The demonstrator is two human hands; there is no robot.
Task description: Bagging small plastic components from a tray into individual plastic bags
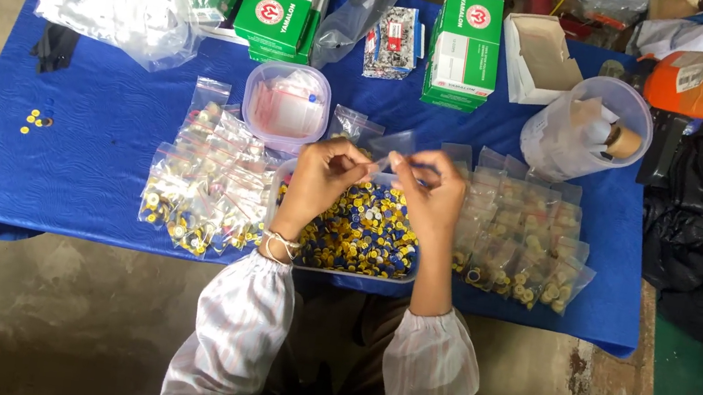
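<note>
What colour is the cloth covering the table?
The table cloth is bright blue, clearest in the head view.

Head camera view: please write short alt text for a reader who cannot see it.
Two hands, left hand and right hand, pinch a small clear bag over a tray of yellow and blue caps on a blue table. Piles of filled bags lie on both sides.

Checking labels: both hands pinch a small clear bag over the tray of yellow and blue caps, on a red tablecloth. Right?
Not quite: the head view shows the tablecloth is blue, not red. The rest holds: left hand and right hand pinch a small clear bag over the tray of yellow and blue caps.
</note>
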